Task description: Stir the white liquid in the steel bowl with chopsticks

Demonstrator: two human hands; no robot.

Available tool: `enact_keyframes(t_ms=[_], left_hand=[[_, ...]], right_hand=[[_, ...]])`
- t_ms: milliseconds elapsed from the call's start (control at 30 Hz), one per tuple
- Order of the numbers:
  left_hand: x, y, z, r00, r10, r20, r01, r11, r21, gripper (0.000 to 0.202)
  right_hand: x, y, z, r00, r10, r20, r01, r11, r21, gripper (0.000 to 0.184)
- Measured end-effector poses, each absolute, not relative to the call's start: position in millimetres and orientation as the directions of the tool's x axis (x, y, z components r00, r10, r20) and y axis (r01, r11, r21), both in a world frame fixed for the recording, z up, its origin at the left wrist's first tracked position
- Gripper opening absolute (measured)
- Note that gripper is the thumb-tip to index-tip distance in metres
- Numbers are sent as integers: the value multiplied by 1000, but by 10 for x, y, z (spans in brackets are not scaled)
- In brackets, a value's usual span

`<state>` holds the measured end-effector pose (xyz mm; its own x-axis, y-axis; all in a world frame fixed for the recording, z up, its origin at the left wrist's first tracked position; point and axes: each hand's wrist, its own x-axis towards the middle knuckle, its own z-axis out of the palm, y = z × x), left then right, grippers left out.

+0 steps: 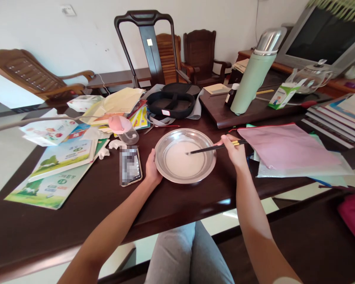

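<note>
A shallow steel bowl [162, 152] with pale white liquid in it sits on the dark wooden table [171, 201]. My left hand [152, 169] grips the bowl's left rim, fingers curled against it. My right hand [234, 150] is closed on a pair of black chopsticks [208, 148], whose tips reach into the liquid near the bowl's middle.
A phone [130, 165] lies just left of the bowl, with a pink-lidded cup [124, 129] and picture books [60, 161] beyond. A pink zip folder [286, 146] lies right of my hand. A green thermos [254, 77], a black tray [170, 103] and chairs stand behind.
</note>
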<state>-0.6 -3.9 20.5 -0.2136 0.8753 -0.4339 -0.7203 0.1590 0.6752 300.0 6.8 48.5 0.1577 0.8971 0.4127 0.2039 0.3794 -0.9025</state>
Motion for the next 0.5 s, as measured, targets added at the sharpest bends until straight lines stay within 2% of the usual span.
enact_keyframes(t_ms=[67, 200, 267, 433, 500], left_hand=[[-13, -38, 193, -218, 873, -436, -712, 162, 683, 28], [-19, -39, 182, -227, 878, -422, -699, 155, 698, 29], [-13, -41, 193, -226, 879, -420, -696, 156, 701, 30], [17, -49, 250, -237, 871, -431, -694, 159, 703, 31], [23, -52, 260, -242, 869, -431, -694, 156, 703, 32]], right_hand=[[3022, 60, 494, 162, 903, 398, 171, 371, -913, 72], [2973, 31, 515, -40, 933, 359, 153, 361, -920, 66], [2949, 35, 510, -72, 926, 372, 175, 378, -909, 63], [3013, 64, 483, 141, 902, 409, 194, 380, -905, 67], [3027, 55, 487, 148, 904, 400, 163, 377, -912, 69]])
